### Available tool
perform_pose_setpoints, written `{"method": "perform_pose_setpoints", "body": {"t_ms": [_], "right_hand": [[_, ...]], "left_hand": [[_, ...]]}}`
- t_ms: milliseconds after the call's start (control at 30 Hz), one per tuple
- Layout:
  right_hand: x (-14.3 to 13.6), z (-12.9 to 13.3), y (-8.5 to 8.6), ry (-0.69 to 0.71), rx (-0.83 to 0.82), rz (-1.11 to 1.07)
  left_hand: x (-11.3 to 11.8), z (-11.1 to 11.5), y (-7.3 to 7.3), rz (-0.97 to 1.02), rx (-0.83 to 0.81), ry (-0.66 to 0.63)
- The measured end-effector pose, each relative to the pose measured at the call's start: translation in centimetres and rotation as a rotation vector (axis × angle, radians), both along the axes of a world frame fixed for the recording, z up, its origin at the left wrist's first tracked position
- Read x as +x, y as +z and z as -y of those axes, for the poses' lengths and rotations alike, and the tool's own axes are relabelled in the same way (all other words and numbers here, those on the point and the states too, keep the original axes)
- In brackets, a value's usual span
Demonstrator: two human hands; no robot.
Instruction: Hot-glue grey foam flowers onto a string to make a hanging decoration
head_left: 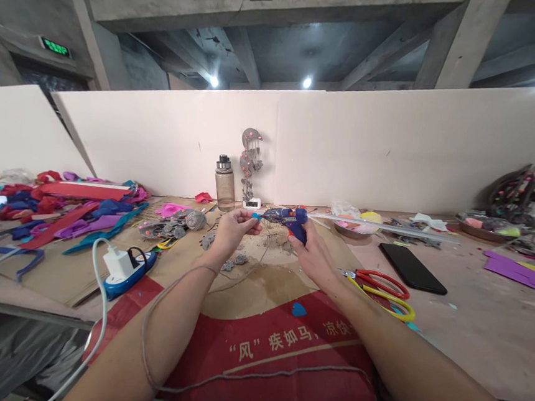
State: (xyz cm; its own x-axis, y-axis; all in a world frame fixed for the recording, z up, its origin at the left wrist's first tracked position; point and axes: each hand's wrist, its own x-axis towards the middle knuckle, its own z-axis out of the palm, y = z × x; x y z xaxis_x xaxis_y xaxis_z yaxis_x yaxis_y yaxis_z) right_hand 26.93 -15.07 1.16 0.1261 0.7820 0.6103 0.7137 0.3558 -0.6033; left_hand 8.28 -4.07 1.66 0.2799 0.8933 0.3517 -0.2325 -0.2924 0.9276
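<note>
My right hand [313,246] is wrapped around the grip of a blue hot glue gun [297,215], its nozzle facing left. A small blue piece [256,216] is pinched between the fingertips of my left hand [236,229], right at the nozzle; its exact shape is hard to make out. Below, a blue heart [298,309] lies on the red part of the cardboard [257,298]. Grey yarn [259,374] runs across the cardboard and over my left forearm. Small grey tufted pieces [233,263] rest beside my left wrist.
Red- and yellow-handled pliers or scissors [382,285] and a black phone [412,267] lie at right. A blue power strip [131,275] with a white plug stands left, near heaped coloured fabric [81,207]. Behind are a bottle [225,185] and a hanging grey ornament [251,158].
</note>
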Motion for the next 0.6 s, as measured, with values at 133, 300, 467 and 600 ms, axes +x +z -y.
{"method": "perform_pose_setpoints", "body": {"t_ms": [133,300,467,600], "right_hand": [[0.1,0.0,0.0,0.006,-0.004,-0.008],[-0.1,0.1,0.2,-0.017,-0.034,-0.018],[0.2,-0.5,-0.3,-0.03,-0.058,-0.089],[0.7,-1.7,-0.6,-0.099,-0.154,-0.213]], "left_hand": [[0.0,-0.1,-0.2,0.0,0.01,-0.019],[0.0,0.3,0.1,0.005,-0.003,0.005],[0.1,0.6,0.4,-0.018,-0.02,0.005],[0.2,0.9,0.3,-0.034,-0.046,-0.05]]}}
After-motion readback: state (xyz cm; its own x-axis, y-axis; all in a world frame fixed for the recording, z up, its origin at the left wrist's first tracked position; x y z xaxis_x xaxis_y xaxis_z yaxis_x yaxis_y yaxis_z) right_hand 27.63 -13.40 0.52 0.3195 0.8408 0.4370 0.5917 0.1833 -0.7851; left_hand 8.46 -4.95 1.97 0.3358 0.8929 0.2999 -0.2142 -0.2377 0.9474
